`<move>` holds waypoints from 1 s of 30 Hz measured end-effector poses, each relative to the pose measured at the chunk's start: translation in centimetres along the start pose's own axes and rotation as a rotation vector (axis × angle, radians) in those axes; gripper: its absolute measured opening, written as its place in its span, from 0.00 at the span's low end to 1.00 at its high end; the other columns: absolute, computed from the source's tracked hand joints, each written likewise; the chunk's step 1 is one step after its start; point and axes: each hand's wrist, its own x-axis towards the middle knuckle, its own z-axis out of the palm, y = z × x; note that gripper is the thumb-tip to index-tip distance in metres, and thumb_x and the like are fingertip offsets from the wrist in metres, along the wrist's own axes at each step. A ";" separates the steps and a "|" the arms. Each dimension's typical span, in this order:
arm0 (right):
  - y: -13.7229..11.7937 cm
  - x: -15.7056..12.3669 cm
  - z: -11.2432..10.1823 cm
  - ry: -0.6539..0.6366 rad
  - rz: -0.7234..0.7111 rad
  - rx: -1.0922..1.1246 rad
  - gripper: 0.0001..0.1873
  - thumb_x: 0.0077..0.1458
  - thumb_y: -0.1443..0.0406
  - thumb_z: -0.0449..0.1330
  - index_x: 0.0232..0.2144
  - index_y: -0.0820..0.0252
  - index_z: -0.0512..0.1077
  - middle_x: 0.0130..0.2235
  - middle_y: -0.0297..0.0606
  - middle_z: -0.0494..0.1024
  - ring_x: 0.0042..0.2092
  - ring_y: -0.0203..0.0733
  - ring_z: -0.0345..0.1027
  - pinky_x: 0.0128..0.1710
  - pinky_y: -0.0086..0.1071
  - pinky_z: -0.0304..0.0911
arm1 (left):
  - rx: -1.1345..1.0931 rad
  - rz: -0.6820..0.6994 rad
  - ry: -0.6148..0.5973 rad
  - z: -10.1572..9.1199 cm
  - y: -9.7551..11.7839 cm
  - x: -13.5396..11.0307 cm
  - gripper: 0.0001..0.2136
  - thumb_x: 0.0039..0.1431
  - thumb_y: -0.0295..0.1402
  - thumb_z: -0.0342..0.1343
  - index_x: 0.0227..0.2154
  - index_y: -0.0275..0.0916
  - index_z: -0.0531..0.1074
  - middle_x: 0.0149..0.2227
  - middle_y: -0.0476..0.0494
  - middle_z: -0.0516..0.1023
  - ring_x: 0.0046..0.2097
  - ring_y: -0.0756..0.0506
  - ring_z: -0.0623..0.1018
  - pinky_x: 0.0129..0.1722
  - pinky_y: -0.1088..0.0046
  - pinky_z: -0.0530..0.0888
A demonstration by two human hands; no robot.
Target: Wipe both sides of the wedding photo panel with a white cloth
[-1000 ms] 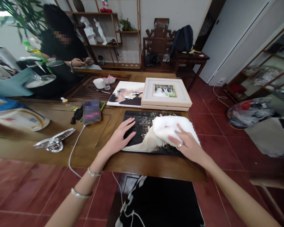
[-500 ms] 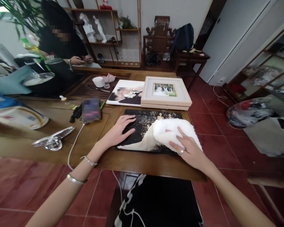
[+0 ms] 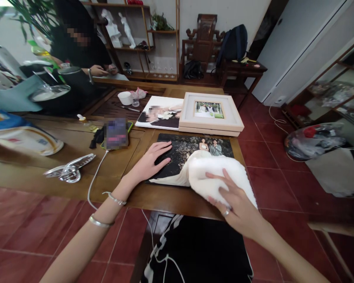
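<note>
A dark photo panel point(image 3: 178, 146) with a couple in wedding clothes lies flat on the wooden table point(image 3: 177, 200). My left hand point(image 3: 153, 159) rests on the panel's left side, fingers stretched out and holding nothing. Under my right hand point(image 3: 234, 200) is a white fluffy cloth point(image 3: 215, 167), pressed against the panel's right front part and hanging over its front edge. My right fingers grip the cloth, with the fingertips partly sunk in it. The cloth hides the panel's lower right corner.
Behind the panel lie a light picture frame point(image 3: 236, 122) and a white-edged photo print point(image 3: 159, 124). To the left are a phone point(image 3: 116, 133) on a white cable, a silver clamp-like metal tool point(image 3: 70, 169) and a blue-and-white package point(image 3: 20, 133). Across the table sits a person point(image 3: 79, 39).
My right hand has drawn the white cloth toward me, to the panel's front edge. More of the pictured couple shows. My left hand stays on the panel; the view has shifted slightly.
</note>
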 end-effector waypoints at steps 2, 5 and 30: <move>-0.9 -0.5 0.3 -0.038 -0.048 0.003 0.12 0.62 0.64 0.54 0.25 0.58 0.65 0.58 0.52 0.69 0.61 0.51 0.61 0.66 0.56 0.37 | -0.002 -0.001 -0.006 0.0 0.1 0.0 0.21 0.65 0.39 0.50 0.59 0.40 0.64 0.62 0.39 0.65 0.62 0.40 0.62 0.63 0.52 0.59; -1.0 -0.2 0.2 -0.062 -0.051 0.016 0.10 0.63 0.63 0.53 0.28 0.58 0.68 0.56 0.49 0.72 0.61 0.51 0.60 0.66 0.54 0.39 | -0.018 0.003 -0.025 -0.1 0.2 0.0 0.21 0.66 0.38 0.49 0.60 0.41 0.62 0.63 0.38 0.62 0.63 0.39 0.60 0.63 0.51 0.58; 2.4 3.3 0.1 0.055 -0.039 -0.045 0.13 0.63 0.62 0.52 0.26 0.57 0.64 0.50 0.50 0.75 0.57 0.52 0.65 0.65 0.56 0.39 | 0.002 0.000 -0.046 0.3 0.1 -0.4 0.25 0.66 0.39 0.47 0.64 0.40 0.54 0.66 0.36 0.55 0.68 0.38 0.52 0.64 0.49 0.54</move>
